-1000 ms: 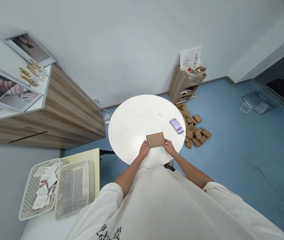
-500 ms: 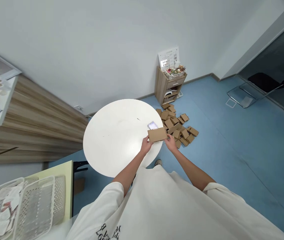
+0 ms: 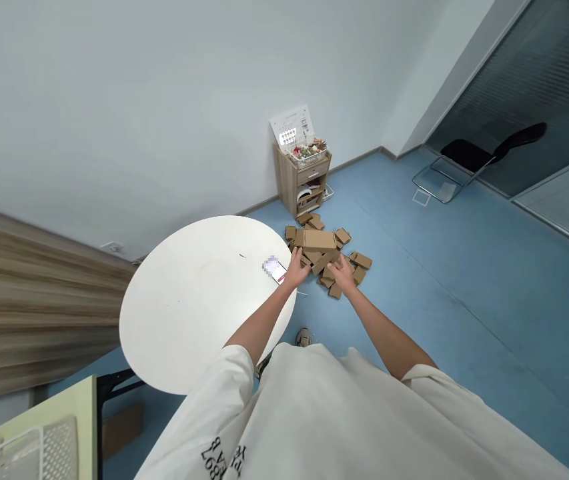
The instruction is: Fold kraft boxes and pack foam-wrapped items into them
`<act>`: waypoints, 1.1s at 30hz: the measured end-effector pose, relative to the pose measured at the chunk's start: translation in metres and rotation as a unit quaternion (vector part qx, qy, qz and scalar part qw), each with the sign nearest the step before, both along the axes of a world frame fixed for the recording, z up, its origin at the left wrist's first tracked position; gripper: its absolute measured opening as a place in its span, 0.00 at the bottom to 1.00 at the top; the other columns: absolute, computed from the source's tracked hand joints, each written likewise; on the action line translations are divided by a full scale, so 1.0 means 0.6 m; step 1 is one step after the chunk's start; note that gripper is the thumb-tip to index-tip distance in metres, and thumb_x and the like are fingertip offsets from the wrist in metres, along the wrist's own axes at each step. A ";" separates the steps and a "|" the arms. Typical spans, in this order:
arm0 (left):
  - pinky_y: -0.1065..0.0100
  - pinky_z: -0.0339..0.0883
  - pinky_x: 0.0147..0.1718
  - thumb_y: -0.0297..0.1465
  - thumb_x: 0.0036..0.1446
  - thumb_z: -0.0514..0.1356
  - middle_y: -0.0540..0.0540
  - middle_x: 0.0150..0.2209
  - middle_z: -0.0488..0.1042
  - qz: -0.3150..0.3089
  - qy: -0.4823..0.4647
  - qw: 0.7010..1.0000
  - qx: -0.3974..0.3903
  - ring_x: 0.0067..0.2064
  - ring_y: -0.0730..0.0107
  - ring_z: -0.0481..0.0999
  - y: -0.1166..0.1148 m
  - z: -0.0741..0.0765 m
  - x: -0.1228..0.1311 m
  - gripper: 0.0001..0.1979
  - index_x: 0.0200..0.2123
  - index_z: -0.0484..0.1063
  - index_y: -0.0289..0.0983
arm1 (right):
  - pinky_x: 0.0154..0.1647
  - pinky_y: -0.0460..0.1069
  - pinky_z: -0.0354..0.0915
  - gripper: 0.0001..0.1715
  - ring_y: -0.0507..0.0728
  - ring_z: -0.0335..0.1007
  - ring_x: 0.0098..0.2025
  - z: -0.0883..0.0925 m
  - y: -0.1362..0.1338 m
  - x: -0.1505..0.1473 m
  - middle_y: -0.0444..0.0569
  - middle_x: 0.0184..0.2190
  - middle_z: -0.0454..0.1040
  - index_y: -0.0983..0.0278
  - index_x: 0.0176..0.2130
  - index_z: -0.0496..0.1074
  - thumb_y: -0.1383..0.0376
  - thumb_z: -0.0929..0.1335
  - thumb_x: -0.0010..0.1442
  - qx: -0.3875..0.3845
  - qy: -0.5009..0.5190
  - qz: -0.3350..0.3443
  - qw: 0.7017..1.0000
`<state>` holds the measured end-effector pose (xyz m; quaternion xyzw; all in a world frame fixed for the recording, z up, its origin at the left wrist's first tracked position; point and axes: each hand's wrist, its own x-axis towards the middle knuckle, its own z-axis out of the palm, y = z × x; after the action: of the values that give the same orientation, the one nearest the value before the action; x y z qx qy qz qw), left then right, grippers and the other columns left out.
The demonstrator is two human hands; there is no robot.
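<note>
A flat brown cardboard box (image 3: 320, 239) is over the pile of similar small boxes (image 3: 351, 261) on the blue floor, just beyond my fingertips and touching neither hand. I cannot tell whether it is in the air or resting on the pile. My left hand (image 3: 298, 269) reaches out past the right edge of the round white table (image 3: 189, 300), fingers stretched, holding nothing. My right hand (image 3: 343, 273) is held out over the pile with fingers spread, also holding nothing.
A phone (image 3: 275, 269) lies at the table's right edge beside my left hand. A small wooden cabinet (image 3: 303, 180) with a basket on top stands against the wall behind the pile. A black chair (image 3: 469, 157) is at the far right; a mesh tray (image 3: 29, 447) at the lower left.
My view has swung right. Both hands carried the box off the table toward the floor pile and let go of it; it now sits beyond my open fingers.
</note>
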<state>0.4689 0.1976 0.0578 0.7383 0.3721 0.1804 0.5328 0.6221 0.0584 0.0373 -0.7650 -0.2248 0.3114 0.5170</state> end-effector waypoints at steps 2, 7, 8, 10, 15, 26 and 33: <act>0.53 0.43 0.70 0.32 0.56 0.63 0.40 0.73 0.45 -0.001 0.006 1.000 -0.003 0.74 0.49 0.41 -0.001 -0.003 0.009 0.37 0.68 0.57 0.39 | 0.54 0.58 0.71 0.47 0.67 0.65 0.63 -0.008 -0.002 0.007 0.56 0.65 0.64 0.57 0.69 0.59 0.48 0.70 0.56 -0.015 0.018 0.034 0.999; 0.52 0.45 0.69 0.33 0.53 0.65 0.40 0.73 0.45 0.012 0.032 0.999 -0.023 0.74 0.48 0.42 -0.022 -0.031 -0.014 0.37 0.67 0.59 0.40 | 0.55 0.59 0.71 0.35 0.66 0.71 0.56 -0.043 -0.011 0.001 0.56 0.55 0.74 0.60 0.58 0.72 0.50 0.72 0.54 -0.041 0.034 0.067 0.996; 0.52 0.45 0.69 0.32 0.54 0.65 0.40 0.73 0.46 0.017 0.037 0.999 -0.024 0.73 0.48 0.43 -0.025 -0.036 -0.021 0.37 0.66 0.60 0.40 | 0.55 0.59 0.70 0.33 0.66 0.71 0.56 -0.049 -0.011 -0.001 0.56 0.55 0.74 0.59 0.56 0.73 0.50 0.72 0.54 -0.044 0.036 0.067 0.996; 0.52 0.46 0.69 0.31 0.54 0.64 0.39 0.72 0.46 0.024 0.045 0.998 -0.023 0.73 0.49 0.45 -0.026 -0.041 -0.033 0.35 0.65 0.61 0.40 | 0.56 0.60 0.70 0.31 0.65 0.71 0.56 -0.057 -0.008 -0.005 0.54 0.56 0.74 0.58 0.55 0.74 0.50 0.71 0.54 -0.046 0.040 0.076 0.995; 0.50 0.49 0.68 0.29 0.52 0.64 0.38 0.70 0.52 0.054 0.042 0.997 -0.028 0.72 0.49 0.47 -0.019 -0.041 -0.059 0.33 0.62 0.64 0.41 | 0.55 0.59 0.70 0.29 0.64 0.71 0.56 -0.067 0.013 -0.019 0.53 0.56 0.74 0.58 0.53 0.75 0.50 0.71 0.54 -0.039 0.044 0.099 0.993; 0.54 0.51 0.67 0.26 0.52 0.62 0.37 0.65 0.59 0.124 0.058 0.990 -0.037 0.69 0.51 0.56 -0.021 -0.048 -0.188 0.28 0.58 0.66 0.38 | 0.53 0.59 0.71 0.27 0.65 0.72 0.54 -0.055 0.063 -0.113 0.54 0.55 0.75 0.59 0.51 0.76 0.52 0.71 0.54 -0.034 0.056 0.170 0.983; 0.55 0.63 0.59 0.28 0.55 0.60 0.38 0.67 0.56 0.170 0.061 0.981 -0.074 0.63 0.52 0.65 -0.023 -0.050 -0.310 0.28 0.60 0.64 0.41 | 0.50 0.56 0.71 0.23 0.63 0.75 0.49 -0.030 0.098 -0.215 0.53 0.51 0.77 0.61 0.48 0.78 0.56 0.71 0.53 -0.038 0.060 0.210 0.975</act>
<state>0.2830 0.1837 0.0278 0.6325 0.5360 0.1953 0.5239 0.4932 0.1170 0.0195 -0.6994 -0.3368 0.4668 0.4236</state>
